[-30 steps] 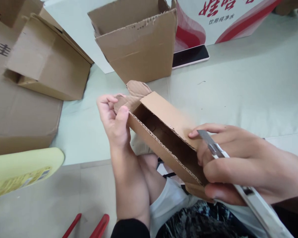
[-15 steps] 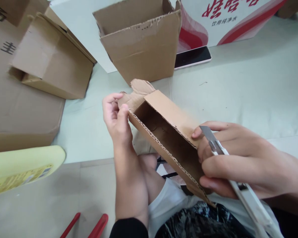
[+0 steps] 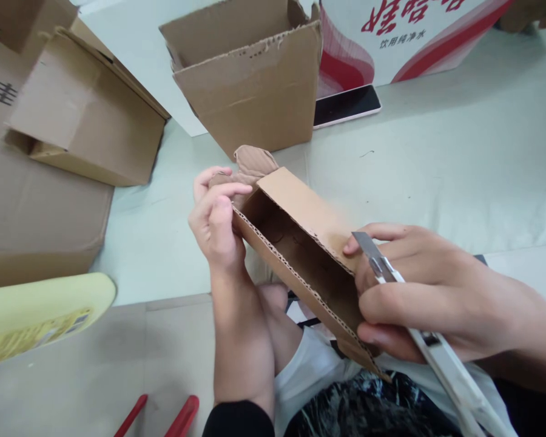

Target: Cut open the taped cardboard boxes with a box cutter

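A narrow brown cardboard box [image 3: 291, 273] is held tilted above my lap, its long open side facing up. At its far left end my left hand [image 3: 218, 218] grips the edge and a torn, crumpled flap [image 3: 255, 162], thumb on the near wall. My right hand [image 3: 428, 291] pinches the box's near right end. A utility knife [image 3: 441, 358] with its blade out also lies in that hand, the blade pointing up and left past the knuckles. The fingertips inside the box are partly hidden.
Behind stands an open cardboard box [image 3: 255, 91] beside a black-screened phone [image 3: 348, 106] and a white-and-red carton [image 3: 418, 36]. Further boxes [image 3: 95, 109] are at left. A yellow rounded object [image 3: 50, 303] and red handles [image 3: 182, 416] are lower left.
My left index finger has moved forward over the box's corner, and the torn flap is folded over a little more. The whole view has shifted slightly; my right hand keeps its hold.
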`<action>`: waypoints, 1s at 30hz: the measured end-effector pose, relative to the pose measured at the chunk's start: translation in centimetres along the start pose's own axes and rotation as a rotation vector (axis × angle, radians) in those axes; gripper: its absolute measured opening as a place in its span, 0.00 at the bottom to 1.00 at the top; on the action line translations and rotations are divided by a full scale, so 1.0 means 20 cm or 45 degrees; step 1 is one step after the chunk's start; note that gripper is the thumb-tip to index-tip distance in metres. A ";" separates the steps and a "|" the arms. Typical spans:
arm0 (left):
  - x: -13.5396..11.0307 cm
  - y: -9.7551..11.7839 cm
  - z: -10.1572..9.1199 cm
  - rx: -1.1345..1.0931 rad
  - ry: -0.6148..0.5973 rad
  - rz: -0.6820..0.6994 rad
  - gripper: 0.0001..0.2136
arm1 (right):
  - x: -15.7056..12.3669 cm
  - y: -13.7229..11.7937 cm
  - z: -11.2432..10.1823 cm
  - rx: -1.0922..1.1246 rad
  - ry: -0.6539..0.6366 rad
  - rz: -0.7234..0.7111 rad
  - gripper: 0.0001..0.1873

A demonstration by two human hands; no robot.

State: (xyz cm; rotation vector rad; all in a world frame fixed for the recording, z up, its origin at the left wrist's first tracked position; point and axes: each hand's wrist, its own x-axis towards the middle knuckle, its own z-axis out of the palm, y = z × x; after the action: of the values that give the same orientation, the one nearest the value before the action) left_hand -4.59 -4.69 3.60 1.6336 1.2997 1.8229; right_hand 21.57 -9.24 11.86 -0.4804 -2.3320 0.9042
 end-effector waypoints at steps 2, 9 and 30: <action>0.00 -0.01 0.00 -0.010 0.008 0.020 0.19 | 0.00 0.00 0.00 -0.009 -0.002 -0.014 0.13; 0.02 0.00 0.00 0.027 0.034 0.052 0.18 | -0.01 0.01 0.00 -0.004 -0.016 -0.025 0.15; 0.02 0.01 -0.01 -0.002 0.006 0.029 0.16 | -0.01 0.01 0.02 0.048 0.005 -0.021 0.14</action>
State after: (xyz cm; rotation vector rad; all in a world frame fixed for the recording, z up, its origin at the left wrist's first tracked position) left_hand -4.75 -4.46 4.08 1.6507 1.2864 1.8421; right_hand 21.56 -9.30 11.41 -0.4459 -2.3075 0.9369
